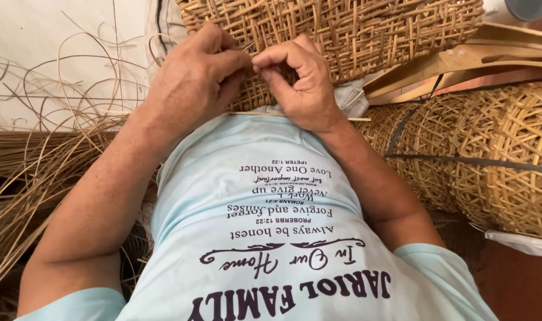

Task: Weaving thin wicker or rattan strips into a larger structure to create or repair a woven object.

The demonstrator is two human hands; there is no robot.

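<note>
Both hands, left (pixel 193 80) and right (pixel 300 83), were curled nearly closed, fingertips pinching a thin strip at the near edge of the woven basket (pixel 342 30) resting against the person's lap.

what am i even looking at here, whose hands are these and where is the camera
This is one picture from a camera worn on a person's head, looking down their own chest. There is no machine, only two bare hands. The left hand and the right hand meet at the edge of a woven rattan basket resting against the light blue shirt, fingertips pinching what seems to be a thin strand, too small to tell. Loose rattan strips lie on the left; finished woven baskets are stacked on the right.
</note>
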